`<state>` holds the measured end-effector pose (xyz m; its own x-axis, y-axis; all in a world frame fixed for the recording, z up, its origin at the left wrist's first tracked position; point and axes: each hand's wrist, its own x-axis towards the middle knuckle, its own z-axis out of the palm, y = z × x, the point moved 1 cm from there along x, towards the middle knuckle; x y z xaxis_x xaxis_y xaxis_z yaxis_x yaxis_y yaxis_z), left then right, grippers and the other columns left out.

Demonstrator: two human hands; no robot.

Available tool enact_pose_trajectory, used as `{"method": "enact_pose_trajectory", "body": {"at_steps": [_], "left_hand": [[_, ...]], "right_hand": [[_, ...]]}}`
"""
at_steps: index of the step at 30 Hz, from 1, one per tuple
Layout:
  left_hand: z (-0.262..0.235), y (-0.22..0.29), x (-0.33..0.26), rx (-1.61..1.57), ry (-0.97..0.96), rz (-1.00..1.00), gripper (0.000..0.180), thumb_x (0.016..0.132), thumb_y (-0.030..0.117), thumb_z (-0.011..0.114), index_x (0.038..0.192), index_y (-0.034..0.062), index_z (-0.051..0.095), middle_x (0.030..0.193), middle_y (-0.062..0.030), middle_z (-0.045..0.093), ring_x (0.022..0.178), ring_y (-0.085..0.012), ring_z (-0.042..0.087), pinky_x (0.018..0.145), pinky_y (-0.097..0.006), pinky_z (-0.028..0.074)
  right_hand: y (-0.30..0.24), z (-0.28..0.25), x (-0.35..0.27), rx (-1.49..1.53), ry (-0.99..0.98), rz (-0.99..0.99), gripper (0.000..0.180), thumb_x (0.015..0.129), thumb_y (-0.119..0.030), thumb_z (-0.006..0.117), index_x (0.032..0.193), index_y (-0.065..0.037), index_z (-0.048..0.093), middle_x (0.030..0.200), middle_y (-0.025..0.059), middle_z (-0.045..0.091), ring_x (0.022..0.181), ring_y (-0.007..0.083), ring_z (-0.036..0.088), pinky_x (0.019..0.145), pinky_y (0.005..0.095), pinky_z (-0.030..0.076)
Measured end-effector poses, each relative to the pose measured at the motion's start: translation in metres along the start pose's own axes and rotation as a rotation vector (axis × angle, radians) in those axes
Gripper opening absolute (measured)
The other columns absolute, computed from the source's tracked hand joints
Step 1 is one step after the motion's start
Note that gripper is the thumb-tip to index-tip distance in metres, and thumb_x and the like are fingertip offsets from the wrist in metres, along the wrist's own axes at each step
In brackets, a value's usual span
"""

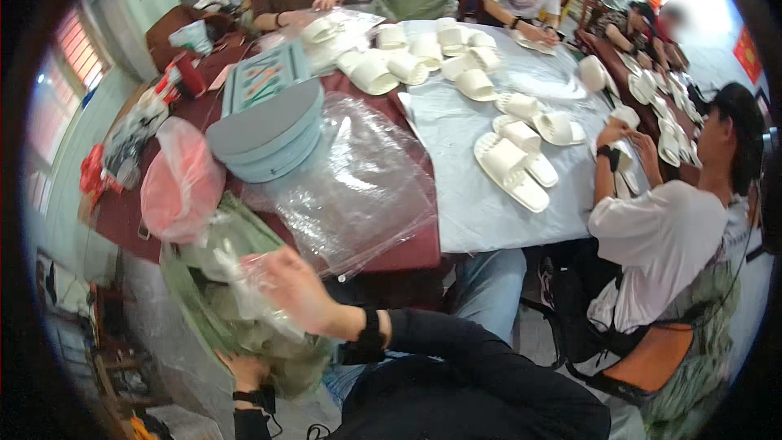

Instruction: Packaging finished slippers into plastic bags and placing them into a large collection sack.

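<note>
A green sack (183, 289) stands open at my left, below the table edge, with clear plastic packing inside it. My left hand (244, 371) is closed on the sack's near rim. Over the sack's mouth, my right hand (289, 287) is blurred by motion, its fingers closed on a crinkled clear plastic bag (230, 265). What lies inside that bag is too smeared to make out. On the table just beyond my right hand lies a large flat clear plastic bag (358, 187).
Several white slippers (509, 163) lie on the pale-covered table (456, 212). Left of them are a grey-blue rounded box (265, 138), a green tray (269, 73) and a pink plastic bag (181, 179). A person (672, 236) handles slippers at the right; others sit farther back.
</note>
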<state>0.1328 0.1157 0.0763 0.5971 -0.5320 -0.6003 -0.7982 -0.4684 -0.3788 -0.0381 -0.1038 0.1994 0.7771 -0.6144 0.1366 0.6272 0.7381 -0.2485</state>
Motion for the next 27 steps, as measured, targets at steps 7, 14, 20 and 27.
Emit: {"method": "enact_pose_trajectory", "body": {"at_steps": [7,14,20,27], "left_hand": [[-0.002,0.037,0.010,-0.061,-0.322,0.397,0.058,0.084,0.053,0.046,0.123,0.0108,0.055,0.126,-0.0167,0.054,0.115,-0.0323,0.051,0.095,-0.041,0.039],[-0.081,0.064,-0.037,-0.218,-0.490,0.626,0.042,0.090,0.037,0.046,0.092,-0.0024,0.062,0.079,-0.0205,0.064,0.081,-0.0373,0.061,0.073,-0.041,0.045],[-0.125,0.064,-0.063,-0.566,0.456,0.579,0.034,0.089,0.028,0.056,0.073,-0.0015,0.059,0.063,-0.0220,0.056,0.058,-0.0375,0.055,0.052,-0.039,0.039],[-0.166,0.106,-0.053,-0.492,0.816,0.545,0.028,0.086,0.026,0.060,0.071,0.0048,0.052,0.058,-0.0137,0.053,0.055,-0.0357,0.053,0.053,-0.043,0.039]], "right_hand": [[0.036,-0.006,-0.004,-0.972,-0.378,0.120,0.031,0.098,-0.025,0.043,0.118,-0.003,0.053,0.119,0.0126,0.056,0.107,0.0215,0.053,0.095,0.0319,0.039],[0.063,-0.124,-0.029,-1.503,-0.540,0.265,0.022,0.086,-0.018,0.053,0.099,-0.001,0.058,0.093,0.0195,0.061,0.087,0.0364,0.057,0.076,0.0440,0.045],[0.019,-0.078,-0.018,-1.735,-0.566,0.114,0.031,0.082,-0.017,0.055,0.111,-0.007,0.057,0.097,0.0184,0.062,0.090,0.0362,0.059,0.074,0.0435,0.047],[-0.211,-0.094,-0.006,-1.308,0.805,-0.937,0.038,0.078,-0.006,0.054,0.116,0.003,0.050,0.114,0.0179,0.053,0.104,0.0291,0.051,0.095,0.0379,0.039]]}}
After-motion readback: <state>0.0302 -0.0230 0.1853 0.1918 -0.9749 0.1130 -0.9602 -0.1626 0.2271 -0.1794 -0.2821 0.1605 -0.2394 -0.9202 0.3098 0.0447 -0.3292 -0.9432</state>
